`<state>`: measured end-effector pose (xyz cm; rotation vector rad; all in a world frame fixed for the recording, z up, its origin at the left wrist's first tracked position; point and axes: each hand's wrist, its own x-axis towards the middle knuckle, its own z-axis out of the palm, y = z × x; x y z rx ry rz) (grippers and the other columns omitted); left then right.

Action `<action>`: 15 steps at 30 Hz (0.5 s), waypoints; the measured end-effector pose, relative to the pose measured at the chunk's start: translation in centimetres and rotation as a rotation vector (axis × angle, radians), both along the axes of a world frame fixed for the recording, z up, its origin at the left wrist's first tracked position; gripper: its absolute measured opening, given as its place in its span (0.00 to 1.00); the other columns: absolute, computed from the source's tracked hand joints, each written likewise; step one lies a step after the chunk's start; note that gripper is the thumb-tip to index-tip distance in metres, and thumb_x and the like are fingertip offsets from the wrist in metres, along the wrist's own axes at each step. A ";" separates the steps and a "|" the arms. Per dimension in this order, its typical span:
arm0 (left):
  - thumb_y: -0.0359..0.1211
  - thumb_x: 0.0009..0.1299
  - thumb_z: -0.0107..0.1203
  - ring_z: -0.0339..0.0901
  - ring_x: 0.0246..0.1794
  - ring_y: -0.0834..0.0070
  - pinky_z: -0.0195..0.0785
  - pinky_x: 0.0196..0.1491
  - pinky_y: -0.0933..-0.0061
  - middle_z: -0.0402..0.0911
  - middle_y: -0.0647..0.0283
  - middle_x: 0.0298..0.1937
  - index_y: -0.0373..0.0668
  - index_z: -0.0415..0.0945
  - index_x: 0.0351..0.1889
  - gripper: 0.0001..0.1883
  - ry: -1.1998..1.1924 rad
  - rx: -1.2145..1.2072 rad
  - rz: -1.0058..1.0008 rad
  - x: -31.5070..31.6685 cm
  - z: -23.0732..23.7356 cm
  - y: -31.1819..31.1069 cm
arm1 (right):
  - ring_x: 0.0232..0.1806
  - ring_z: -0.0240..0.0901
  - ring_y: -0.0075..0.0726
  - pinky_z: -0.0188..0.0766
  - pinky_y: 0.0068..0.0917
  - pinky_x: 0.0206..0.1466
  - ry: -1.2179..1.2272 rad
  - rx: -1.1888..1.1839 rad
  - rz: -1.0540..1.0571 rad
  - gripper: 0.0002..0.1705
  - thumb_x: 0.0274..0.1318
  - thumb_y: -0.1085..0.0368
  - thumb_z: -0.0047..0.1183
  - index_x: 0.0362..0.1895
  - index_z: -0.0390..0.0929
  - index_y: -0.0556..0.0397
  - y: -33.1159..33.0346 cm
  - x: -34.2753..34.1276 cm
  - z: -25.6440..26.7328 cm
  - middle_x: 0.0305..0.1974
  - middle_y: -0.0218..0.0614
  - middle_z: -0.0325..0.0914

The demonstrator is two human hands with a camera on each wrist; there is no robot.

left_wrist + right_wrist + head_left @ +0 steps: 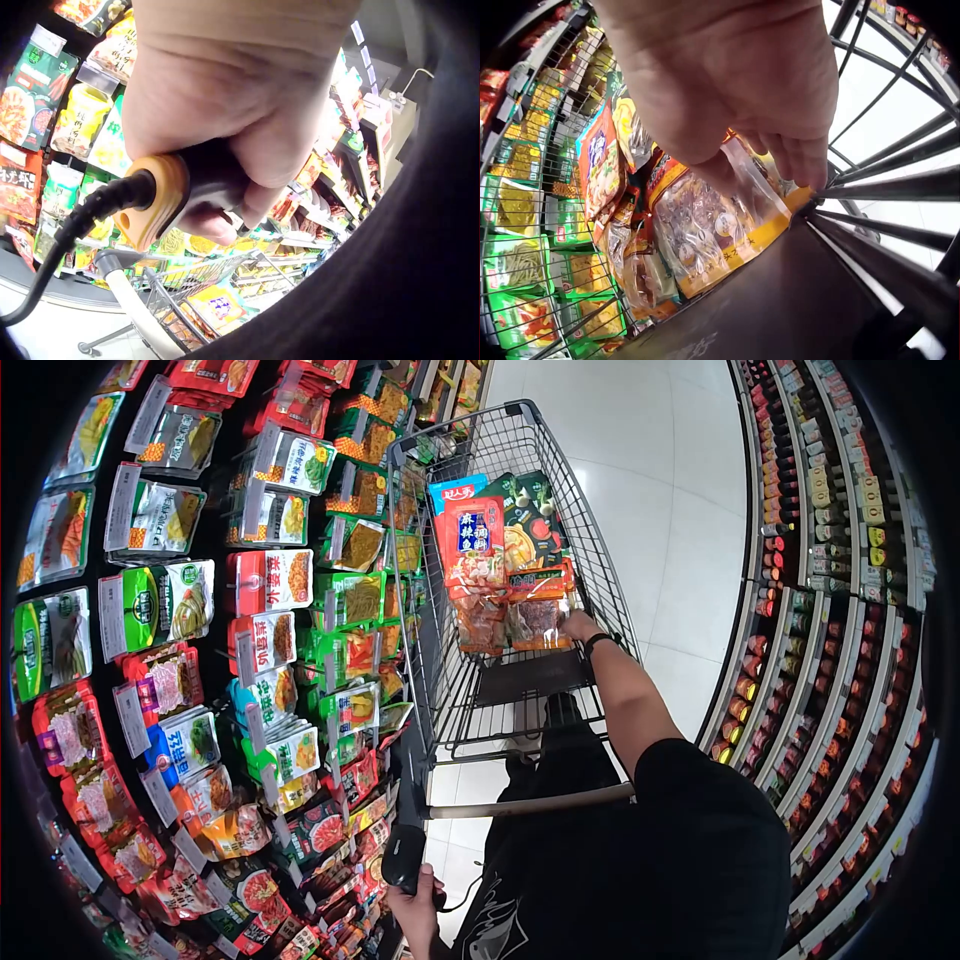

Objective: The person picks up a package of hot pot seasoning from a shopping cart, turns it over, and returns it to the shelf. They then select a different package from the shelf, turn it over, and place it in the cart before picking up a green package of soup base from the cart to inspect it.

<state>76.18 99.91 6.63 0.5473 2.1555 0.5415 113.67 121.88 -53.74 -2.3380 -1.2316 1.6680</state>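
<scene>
The right hand [578, 626] reaches into the wire shopping cart [610, 595] at its right side. In the right wrist view this hand [727, 90] has its fingers over the edge of a clear packet with a yellow border [705, 225]; whether it grips the packet is partly hidden. Beside it lie a red-orange packet [474, 540] and dark green packets [535, 510]. The left hand [413, 900] holds a black handheld device [404, 857] left of the cart handle. In the left wrist view the left hand [225, 97] curls round this device, which has a yellow end [161, 199] and a cable.
Shelves of hanging food packets [270, 580] stand close along the cart's left side. Shelves of jars and bottles [830, 610] curve along the right, across a tiled floor [670, 500]. A dark flat panel [530, 678] lies in the cart near the handle [530, 802].
</scene>
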 end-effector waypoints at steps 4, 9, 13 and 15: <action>0.36 0.76 0.69 0.78 0.22 0.80 0.70 0.28 0.77 0.83 0.64 0.25 0.37 0.79 0.41 0.13 -0.027 -0.015 0.009 -0.2 0.0 0.1 | 0.57 0.85 0.57 0.79 0.44 0.64 0.029 -0.029 -0.131 0.26 0.54 0.56 0.65 0.47 0.87 0.67 1.0 -1.1 3.3 0.51 0.64 0.86; 0.36 0.76 0.69 0.78 0.23 0.80 0.70 0.29 0.77 0.83 0.64 0.25 0.37 0.79 0.42 0.13 0.009 0.006 0.004 -0.1 0.2 0.4 | 0.43 0.87 0.52 0.81 0.40 0.46 0.173 0.039 -0.261 0.21 0.57 0.56 0.67 0.38 0.87 0.65 0.7 -1.4 5.1 0.37 0.56 0.88; 0.36 0.76 0.69 0.78 0.23 0.80 0.70 0.29 0.77 0.83 0.64 0.25 0.37 0.79 0.43 0.13 -0.015 0.000 0.004 -0.4 0.1 0.3 | 0.26 0.79 0.39 0.78 0.38 0.30 0.266 -0.105 -0.466 0.21 0.63 0.51 0.65 0.40 0.87 0.59 1.0 -2.1 4.9 0.30 0.43 0.85; 0.36 0.76 0.69 0.78 0.23 0.80 0.70 0.29 0.77 0.83 0.63 0.25 0.37 0.79 0.43 0.13 -0.026 0.001 0.008 -0.8 -0.2 -0.1 | 0.27 0.81 0.41 0.79 0.39 0.32 0.263 -0.090 -0.420 0.22 0.62 0.50 0.66 0.41 0.87 0.60 1.3 -2.4 4.3 0.32 0.44 0.86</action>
